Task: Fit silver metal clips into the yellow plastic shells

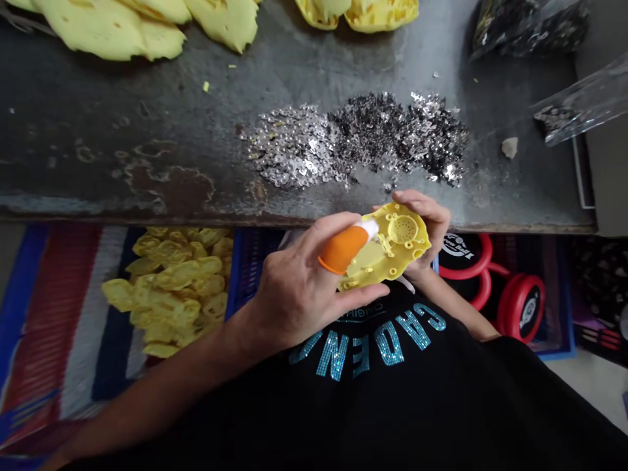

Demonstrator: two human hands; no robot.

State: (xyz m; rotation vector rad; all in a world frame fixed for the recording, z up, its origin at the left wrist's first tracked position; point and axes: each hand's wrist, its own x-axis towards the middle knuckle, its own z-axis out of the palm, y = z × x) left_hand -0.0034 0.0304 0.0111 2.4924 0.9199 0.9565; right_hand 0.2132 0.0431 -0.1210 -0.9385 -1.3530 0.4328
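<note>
A yellow plastic shell is held between the left hand and the right hand, each grip narrowed around its edge, near the front of the tabletop. Small metal pieces are heaped beyond; yellow parts are piled lower left.

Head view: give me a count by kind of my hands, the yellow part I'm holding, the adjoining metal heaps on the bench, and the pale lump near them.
Hands, left hand and right hand: 2
Held yellow part: 1
Metal heaps, silver heap, dark heap, shiny heap: 3
Pale lump: 1
Total: 7
</note>
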